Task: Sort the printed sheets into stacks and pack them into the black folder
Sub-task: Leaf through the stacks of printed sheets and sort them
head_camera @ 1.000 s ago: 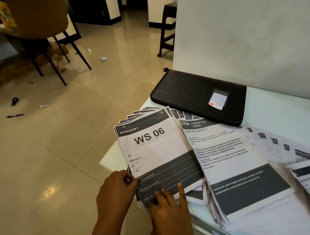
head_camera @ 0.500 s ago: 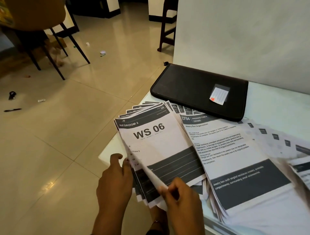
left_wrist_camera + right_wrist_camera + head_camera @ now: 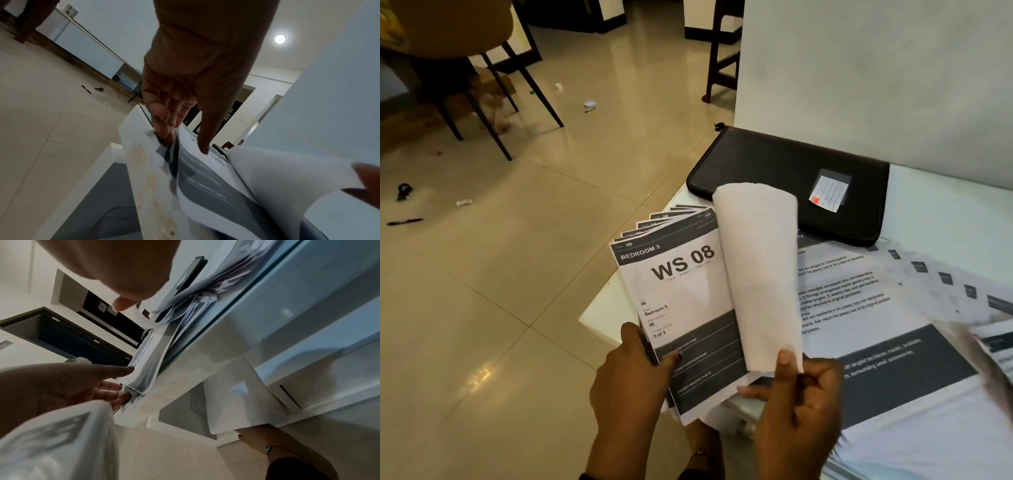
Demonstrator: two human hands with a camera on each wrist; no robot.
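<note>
The fanned stack of printed sheets (image 3: 681, 294) overhangs the near left corner of the white table (image 3: 602, 308), its top page reading "WS 08", 3 of 3. The left hand (image 3: 633, 380) grips the stack's lower left edge, thumb on top, while the right hand (image 3: 794, 394) pinches a curled-back sheet (image 3: 760, 267) by its bottom corner. The black folder (image 3: 774, 171) lies closed behind, by the wall.

Head view: from above, angled down onto the white table (image 3: 599, 318). Wrist views: close, low, tilted up from the table edge. Shared across all three: the "WS 08" sheet (image 3: 681, 291).
</note>
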